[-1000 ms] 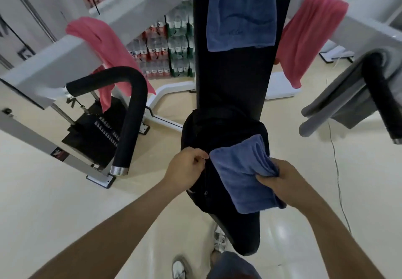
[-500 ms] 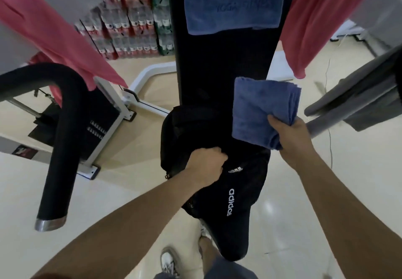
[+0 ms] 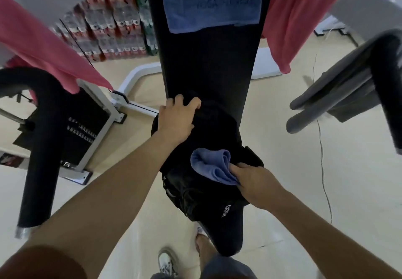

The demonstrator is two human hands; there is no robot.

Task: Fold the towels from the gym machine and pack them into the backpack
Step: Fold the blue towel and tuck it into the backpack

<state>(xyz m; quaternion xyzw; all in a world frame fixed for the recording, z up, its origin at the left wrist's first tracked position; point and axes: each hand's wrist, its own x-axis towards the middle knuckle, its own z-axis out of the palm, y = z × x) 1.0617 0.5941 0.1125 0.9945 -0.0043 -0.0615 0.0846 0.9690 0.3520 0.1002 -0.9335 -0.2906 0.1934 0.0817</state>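
Note:
A black backpack (image 3: 208, 191) lies on the long black bench pad (image 3: 208, 65) of the gym machine. My left hand (image 3: 177, 118) grips the backpack's far top edge with curled fingers. My right hand (image 3: 254, 183) holds a folded blue towel (image 3: 212, 165), which sits partly down in the bag's opening. A second blue towel (image 3: 212, 2) hangs over the pad higher up. Pink towels hang at the left (image 3: 41, 45) and the right (image 3: 302, 17). A grey towel (image 3: 339, 91) drapes over the right handle.
A black padded handle (image 3: 41, 143) curves down at the left, another (image 3: 391, 96) stands at the right. The white machine frame (image 3: 102, 104) and a weight stack sit left of the bench. Stacked bottle packs (image 3: 113, 28) line the back. A thin cable (image 3: 324, 170) runs over the floor.
My right hand has brought the folded blue towel down from beside the pad into the backpack's opening. My left hand moved from the bag's front up to its far edge.

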